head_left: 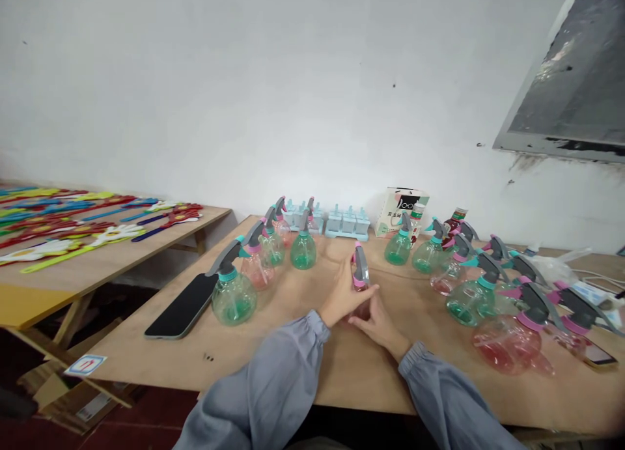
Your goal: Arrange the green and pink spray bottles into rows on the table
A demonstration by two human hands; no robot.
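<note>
In the middle of the wooden table, both my hands are wrapped round a spray bottle (360, 267) with a grey trigger head and a pink nozzle and collar. My left hand (343, 294) closes about its neck and upper body from the left. Lower down, my right hand (379, 325) grips the body from the right. Most of the bottle's body is hidden behind my fingers. To the left stand several spray bottles, the nearest a green spray bottle (234, 300) with a turquoise collar. More spray bottles crowd the right side, among them a pink spray bottle (508, 342) near the front.
A black phone (181, 307) lies at the table's left, another phone (593, 352) at the right. Ice-pop moulds (347, 223), a printed box (399, 209) and a dark red bottle (455, 223) stand along the wall. Colourful flat pieces (102, 232) cover a second table.
</note>
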